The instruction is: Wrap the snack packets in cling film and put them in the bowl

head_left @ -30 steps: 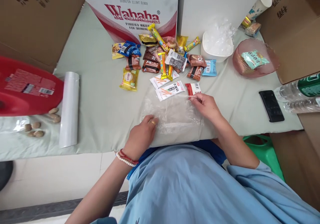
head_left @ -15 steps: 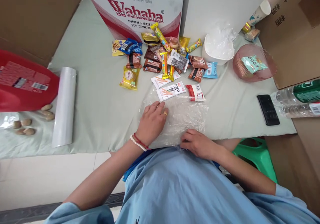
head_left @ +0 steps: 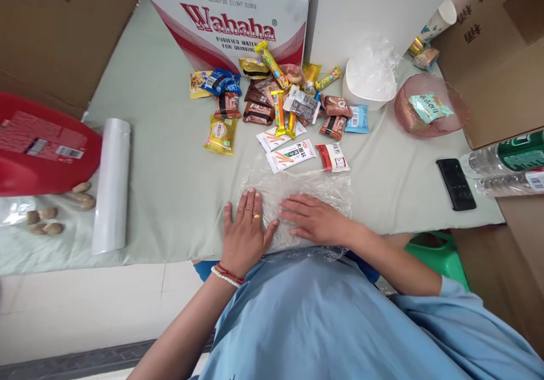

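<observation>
A clear plastic bag (head_left: pixel 327 190), crinkled and flat, lies at the table's front edge. My left hand (head_left: pixel 244 230) rests palm down at its left side, fingers spread, with a ring and bracelets on. Across the bag's middle lies my right hand (head_left: pixel 312 218), flat and open, its fingertips pointing left. Just beyond the bag are a white snack packet (head_left: pixel 291 155) printed with orange sticks and a red-and-white packet (head_left: pixel 334 158). Behind these is a pile of wrapped snacks (head_left: pixel 259 112), with a yellow-wrapped one (head_left: pixel 220 135) at its left.
At the left are a plastic roll (head_left: pixel 111 184), a red container (head_left: pixel 46 142) and several walnut-like brown things (head_left: pixel 47 214). A Wahaha box (head_left: pixel 238 17) stands behind. To the right are a white bowl (head_left: pixel 368 94), a pink bowl (head_left: pixel 431 128), a phone (head_left: pixel 456 184) and bottles (head_left: pixel 510 159).
My left hand has moved left and nearer me, its fingers now spread. My right hand has gone from the bag's near edge up onto its middle and opened flat.
</observation>
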### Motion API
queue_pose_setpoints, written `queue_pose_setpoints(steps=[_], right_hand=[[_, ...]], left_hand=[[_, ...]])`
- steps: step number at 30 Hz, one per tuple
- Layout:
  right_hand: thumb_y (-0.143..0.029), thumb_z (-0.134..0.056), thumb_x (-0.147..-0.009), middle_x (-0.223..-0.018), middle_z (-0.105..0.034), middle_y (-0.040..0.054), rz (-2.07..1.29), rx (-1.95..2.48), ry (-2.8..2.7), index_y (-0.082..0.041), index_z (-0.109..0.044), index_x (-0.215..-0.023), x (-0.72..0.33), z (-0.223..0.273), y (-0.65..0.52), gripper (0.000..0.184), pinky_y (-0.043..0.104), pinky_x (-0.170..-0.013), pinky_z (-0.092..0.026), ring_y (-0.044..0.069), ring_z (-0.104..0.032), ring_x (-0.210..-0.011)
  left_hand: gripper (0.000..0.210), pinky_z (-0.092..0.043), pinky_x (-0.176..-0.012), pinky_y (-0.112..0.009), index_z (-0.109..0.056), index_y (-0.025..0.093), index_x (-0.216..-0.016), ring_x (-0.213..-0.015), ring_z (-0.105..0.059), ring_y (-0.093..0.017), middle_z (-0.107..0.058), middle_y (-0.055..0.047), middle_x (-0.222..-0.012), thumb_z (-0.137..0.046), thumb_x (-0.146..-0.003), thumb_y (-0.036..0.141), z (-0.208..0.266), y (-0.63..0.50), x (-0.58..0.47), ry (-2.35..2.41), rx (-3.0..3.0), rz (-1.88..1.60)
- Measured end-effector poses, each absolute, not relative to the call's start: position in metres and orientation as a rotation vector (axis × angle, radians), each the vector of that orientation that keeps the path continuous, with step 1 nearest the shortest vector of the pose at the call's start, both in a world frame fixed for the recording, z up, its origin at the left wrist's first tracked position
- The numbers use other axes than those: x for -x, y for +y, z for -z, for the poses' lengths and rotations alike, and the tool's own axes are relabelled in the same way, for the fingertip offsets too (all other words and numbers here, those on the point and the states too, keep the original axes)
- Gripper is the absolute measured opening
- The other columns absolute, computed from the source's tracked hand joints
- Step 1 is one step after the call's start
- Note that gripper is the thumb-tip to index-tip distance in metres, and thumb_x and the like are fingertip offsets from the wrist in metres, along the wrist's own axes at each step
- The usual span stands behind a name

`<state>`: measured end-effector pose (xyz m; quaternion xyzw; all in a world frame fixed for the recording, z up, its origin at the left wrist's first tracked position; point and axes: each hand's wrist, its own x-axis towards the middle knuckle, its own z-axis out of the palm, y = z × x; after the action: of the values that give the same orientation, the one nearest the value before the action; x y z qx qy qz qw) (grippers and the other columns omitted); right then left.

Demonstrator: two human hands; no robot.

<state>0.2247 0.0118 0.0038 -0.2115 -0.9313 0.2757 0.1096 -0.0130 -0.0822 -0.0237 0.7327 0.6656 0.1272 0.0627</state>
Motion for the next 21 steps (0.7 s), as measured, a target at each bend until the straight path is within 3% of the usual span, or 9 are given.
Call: queue_pose_setpoints(steps=[3, 8, 11, 14, 17, 21], right_hand=[[-0.038, -0.051, -0.108, -0.162, -0.053, 0.0097, -0.611, 0.808, -2.820, -0.023, -0.059, -0.152, -0.220, 0.017, 0.044, 0.047, 0.059, -0.130, -0.031, 0.031, -0.040, -0.155], [-0.034, -0.047, -0.108, -0.146, -0.064, 0.0187, -0.349, 1.219, -2.533, -0.015, -0.067, -0.141, -0.239, 0.008, 0.080, 0.043, 0.060, -0.119, -0.045, 0.036, -0.049, -0.143], [-0.027, -0.046, -0.107, -0.139, -0.067, 0.0185, -0.380, 1.126, -2.473, -0.016, -0.071, -0.134, -0.230, -0.001, 0.074, 0.039, 0.060, -0.116, -0.047, 0.034, -0.052, -0.136], [-0.030, -0.047, -0.107, -0.140, -0.067, 0.0179, -0.525, 0.924, -2.567, -0.017, -0.070, -0.136, -0.208, 0.003, 0.054, 0.038, 0.059, -0.117, -0.047, 0.033, -0.053, -0.136], [-0.040, -0.052, -0.107, -0.154, -0.059, 0.0179, -0.576, 0.824, -2.702, -0.015, -0.066, -0.142, -0.191, 0.015, 0.034, 0.044, 0.058, -0.122, -0.043, 0.034, -0.048, -0.145], [-0.043, -0.055, -0.107, -0.165, -0.047, 0.0156, -0.515, 0.815, -2.798, -0.018, -0.056, -0.153, -0.182, 0.023, 0.022, 0.053, 0.058, -0.130, -0.031, 0.032, -0.038, -0.156]], left_hand=[[0.075, -0.018, -0.126, -0.070, -0.020, 0.015, -0.169, -0.156, -0.039, -0.039, -0.036, -0.025, -0.168, -0.045, -0.106, 0.049, 0.025, -0.090, 0.017, 2.064, -2.188, -0.405], [0.077, -0.017, -0.126, -0.071, -0.017, 0.016, -0.170, -0.156, -0.039, -0.039, -0.036, -0.025, -0.168, -0.046, -0.106, 0.049, 0.030, -0.097, 0.021, 2.100, -2.159, -0.461], [0.076, -0.017, -0.126, -0.072, -0.020, 0.014, -0.169, -0.156, -0.038, -0.040, -0.036, -0.025, -0.169, -0.044, -0.106, 0.050, 0.029, -0.098, 0.024, 2.078, -2.131, -0.448], [0.071, -0.027, -0.123, -0.070, -0.027, 0.010, -0.166, -0.156, -0.038, -0.042, -0.038, -0.027, -0.167, -0.043, -0.107, 0.047, 0.017, -0.099, 0.027, 2.094, -2.090, -0.506], [0.063, -0.031, -0.122, -0.065, -0.043, 0.015, -0.159, -0.156, -0.038, -0.042, -0.047, -0.025, -0.162, -0.054, -0.103, 0.041, 0.000, -0.095, 0.023, 2.193, -2.143, -0.683], [0.053, -0.028, -0.126, -0.055, -0.052, 0.022, -0.154, -0.153, -0.046, -0.032, -0.055, -0.015, -0.159, -0.058, -0.102, 0.034, -0.005, -0.071, 0.018, 1.956, -2.419, -0.734]])
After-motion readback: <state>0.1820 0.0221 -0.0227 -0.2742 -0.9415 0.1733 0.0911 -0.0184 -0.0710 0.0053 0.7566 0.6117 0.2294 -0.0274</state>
